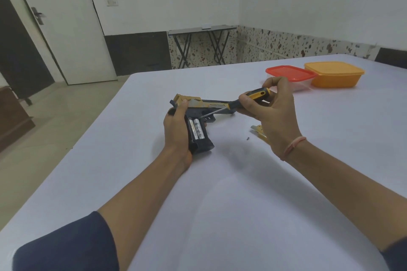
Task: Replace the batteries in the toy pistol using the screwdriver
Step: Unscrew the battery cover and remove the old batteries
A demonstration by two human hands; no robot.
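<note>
White-clothed table (242,193), white-walled room

Tan-and-black toy pistol (198,106); yellow-black screwdriver (248,98).

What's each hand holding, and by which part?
Left hand grips the pistol around its grip, batteries exposed. Right hand holds the screwdriver by its handle.

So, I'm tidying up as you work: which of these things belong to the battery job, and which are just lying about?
In the job: pistol, batteries, screwdriver, loose screw, yellow piece (probably the cover).
Lying about: red-lidded box, orange box, folding table.
</note>
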